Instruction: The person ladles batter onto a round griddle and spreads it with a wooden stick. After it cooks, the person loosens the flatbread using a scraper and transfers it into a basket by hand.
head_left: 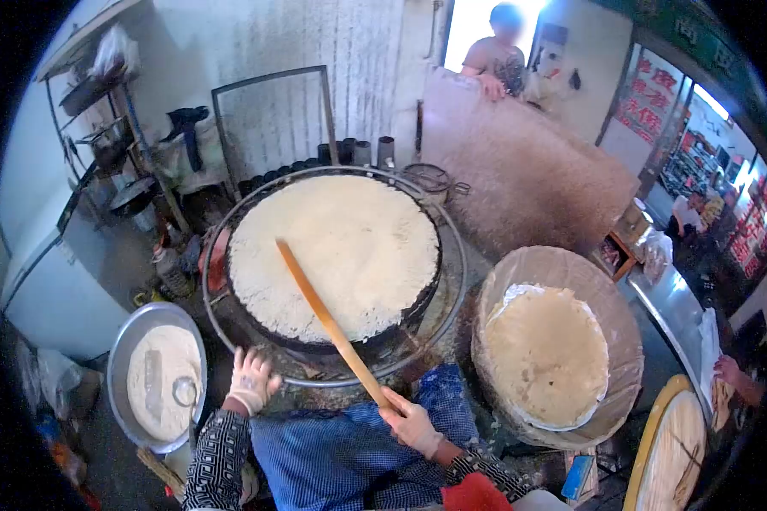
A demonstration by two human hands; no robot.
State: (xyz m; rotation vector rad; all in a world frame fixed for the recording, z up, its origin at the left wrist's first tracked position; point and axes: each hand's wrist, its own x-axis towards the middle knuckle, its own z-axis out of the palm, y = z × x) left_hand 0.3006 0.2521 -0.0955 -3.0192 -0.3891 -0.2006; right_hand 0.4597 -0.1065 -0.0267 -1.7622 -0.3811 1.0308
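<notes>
My right hand (412, 428), in a thin glove, is closed round the lower end of a long flat wooden spreader (331, 325). The spreader slants up to the left, its far end over a pale sheet of batter (337, 247) that covers most of a big round black griddle (430, 304). Whether it touches the batter I cannot tell. Gloved too, my left hand (254, 381) has its fingers spread by the near left part of the metal ring (383, 371) round the griddle. Left of it stands a metal basin (121, 370) of pale batter with a ladle (185, 391) in it.
On the right, a plastic-lined round basket (619, 366) holds a stack of flat pancakes (547, 358). A round wooden board (669, 447) leans at lower right. A person (496, 64) stands behind a large brown panel (528, 162). Another person's hand (733, 375) shows at the right edge.
</notes>
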